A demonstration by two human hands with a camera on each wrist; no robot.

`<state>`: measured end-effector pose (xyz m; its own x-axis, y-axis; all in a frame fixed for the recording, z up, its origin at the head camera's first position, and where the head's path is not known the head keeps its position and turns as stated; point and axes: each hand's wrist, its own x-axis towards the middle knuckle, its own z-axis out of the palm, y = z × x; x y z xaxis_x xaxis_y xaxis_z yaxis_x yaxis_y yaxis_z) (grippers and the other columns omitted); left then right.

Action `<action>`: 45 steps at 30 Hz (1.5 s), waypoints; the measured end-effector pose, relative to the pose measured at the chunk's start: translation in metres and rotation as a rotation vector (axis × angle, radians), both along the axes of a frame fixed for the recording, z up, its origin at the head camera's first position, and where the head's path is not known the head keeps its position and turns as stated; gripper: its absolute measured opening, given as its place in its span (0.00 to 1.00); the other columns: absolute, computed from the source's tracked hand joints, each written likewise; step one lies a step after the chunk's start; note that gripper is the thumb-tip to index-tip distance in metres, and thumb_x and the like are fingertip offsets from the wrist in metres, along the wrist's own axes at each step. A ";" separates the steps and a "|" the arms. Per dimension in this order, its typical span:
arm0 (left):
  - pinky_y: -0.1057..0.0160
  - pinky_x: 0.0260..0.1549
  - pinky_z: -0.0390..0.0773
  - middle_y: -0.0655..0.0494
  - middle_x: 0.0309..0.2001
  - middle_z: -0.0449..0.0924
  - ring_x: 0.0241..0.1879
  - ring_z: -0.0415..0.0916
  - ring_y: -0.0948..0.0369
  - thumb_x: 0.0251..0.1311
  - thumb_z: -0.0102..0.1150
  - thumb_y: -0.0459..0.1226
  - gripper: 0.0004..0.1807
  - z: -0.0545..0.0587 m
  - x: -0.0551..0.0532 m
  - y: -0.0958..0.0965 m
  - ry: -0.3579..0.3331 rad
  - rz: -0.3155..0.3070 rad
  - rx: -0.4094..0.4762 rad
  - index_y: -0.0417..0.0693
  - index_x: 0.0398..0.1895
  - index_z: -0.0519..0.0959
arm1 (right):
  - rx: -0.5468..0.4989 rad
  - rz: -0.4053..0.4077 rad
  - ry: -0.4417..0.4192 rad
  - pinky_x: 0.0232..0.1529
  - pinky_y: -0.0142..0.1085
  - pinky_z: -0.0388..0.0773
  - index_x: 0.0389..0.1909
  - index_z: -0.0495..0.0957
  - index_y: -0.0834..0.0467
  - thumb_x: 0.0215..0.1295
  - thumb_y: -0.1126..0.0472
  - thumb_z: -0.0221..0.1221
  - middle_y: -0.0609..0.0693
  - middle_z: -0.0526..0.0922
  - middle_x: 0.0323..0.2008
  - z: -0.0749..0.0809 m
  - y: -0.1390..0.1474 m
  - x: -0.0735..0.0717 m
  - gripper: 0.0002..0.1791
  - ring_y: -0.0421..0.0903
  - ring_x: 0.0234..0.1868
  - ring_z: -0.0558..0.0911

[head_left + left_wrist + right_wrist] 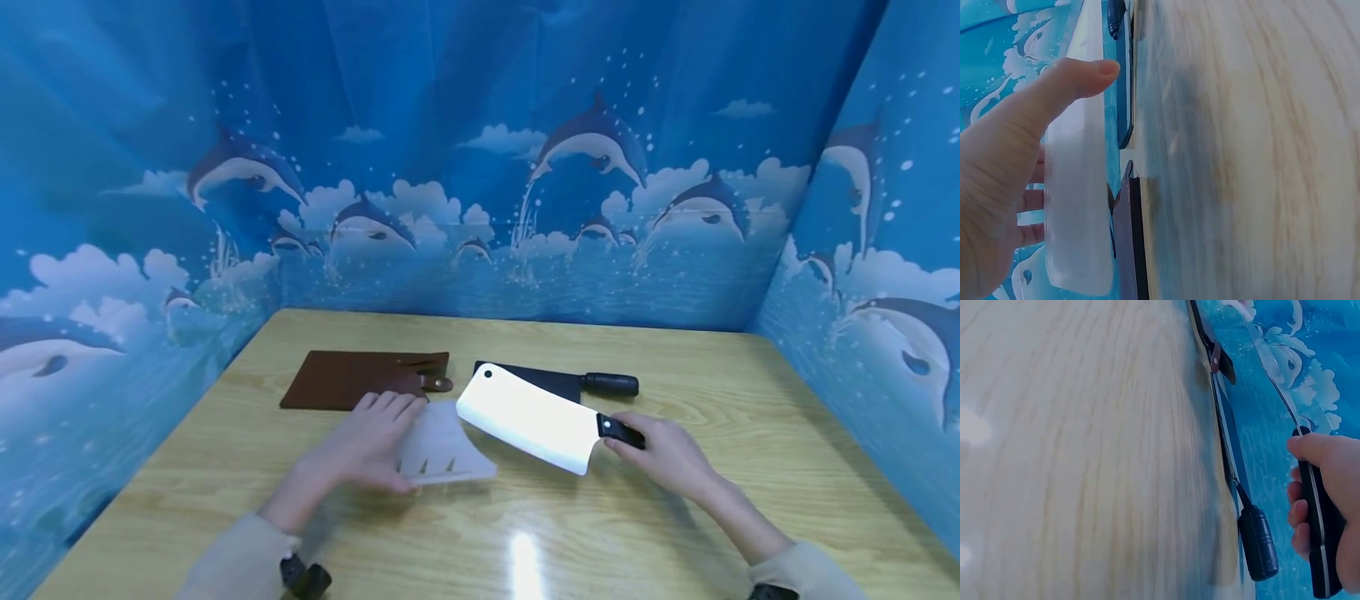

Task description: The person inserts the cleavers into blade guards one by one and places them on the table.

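Note:
My right hand [667,454] grips the black handle [1319,531] of a cleaver [528,417]. Its broad bright blade, with a hole near the tip corner, points left above the table. In my left hand [375,446] is a translucent white plastic blade cover [442,446] with small slots along its near edge. The left wrist view shows the thumb on one side of the cover [1079,206] and the fingertips behind it. The blade's tip end is close to the cover's curved right side; whether they touch I cannot tell.
A brown leather sheath [352,379] with a snap strap lies at the back left of the wooden table [637,533]. Beside it rests a second, dark-bladed cleaver with a black handle [611,384], partly hidden behind the bright blade. Blue dolphin-print curtains [450,125] enclose the table.

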<state>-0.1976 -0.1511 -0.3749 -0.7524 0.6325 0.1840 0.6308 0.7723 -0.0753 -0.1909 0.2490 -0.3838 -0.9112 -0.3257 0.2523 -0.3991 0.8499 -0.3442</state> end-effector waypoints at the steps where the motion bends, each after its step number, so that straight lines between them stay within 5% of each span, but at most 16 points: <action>1: 0.49 0.49 0.66 0.44 0.58 0.68 0.55 0.64 0.51 0.27 0.65 0.66 0.60 0.000 0.000 0.000 0.010 -0.004 -0.001 0.38 0.64 0.63 | 0.017 -0.003 0.019 0.19 0.33 0.64 0.47 0.79 0.59 0.58 0.51 0.62 0.54 0.83 0.36 0.000 -0.001 0.000 0.20 0.39 0.24 0.74; 6: 0.49 0.50 0.67 0.43 0.57 0.68 0.54 0.64 0.50 0.27 0.65 0.65 0.60 -0.002 -0.002 0.002 0.024 -0.017 0.038 0.38 0.64 0.63 | 0.115 0.015 0.157 0.16 0.32 0.63 0.43 0.80 0.59 0.55 0.54 0.64 0.52 0.83 0.30 0.000 -0.004 0.000 0.17 0.39 0.20 0.74; 15: 0.48 0.52 0.67 0.45 0.58 0.68 0.55 0.64 0.51 0.27 0.65 0.65 0.60 -0.006 0.001 0.003 -0.071 0.008 0.044 0.41 0.67 0.62 | 0.163 0.144 0.399 0.13 0.29 0.65 0.32 0.78 0.57 0.46 0.58 0.69 0.46 0.79 0.20 -0.007 -0.002 0.004 0.13 0.37 0.17 0.74; 29: 0.50 0.49 0.69 0.49 0.54 0.70 0.52 0.66 0.54 0.24 0.68 0.64 0.60 -0.001 0.005 -0.002 -0.061 -0.072 0.059 0.42 0.66 0.64 | 0.115 0.302 0.388 0.20 0.31 0.75 0.36 0.80 0.59 0.44 0.61 0.70 0.50 0.83 0.26 -0.010 0.005 0.008 0.16 0.41 0.24 0.81; 45: 0.48 0.52 0.68 0.49 0.54 0.70 0.52 0.66 0.55 0.22 0.69 0.63 0.60 0.001 0.007 -0.001 -0.074 -0.168 0.050 0.45 0.65 0.64 | 0.091 0.447 0.314 0.20 0.26 0.73 0.40 0.80 0.62 0.53 0.58 0.66 0.52 0.84 0.29 -0.004 0.017 0.006 0.15 0.38 0.25 0.80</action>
<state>-0.1904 -0.1520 -0.3738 -0.6495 0.7419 0.1665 0.7537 0.6571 0.0120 -0.1850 0.2657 -0.3883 -0.5646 -0.6969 0.4423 -0.7996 0.5946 -0.0840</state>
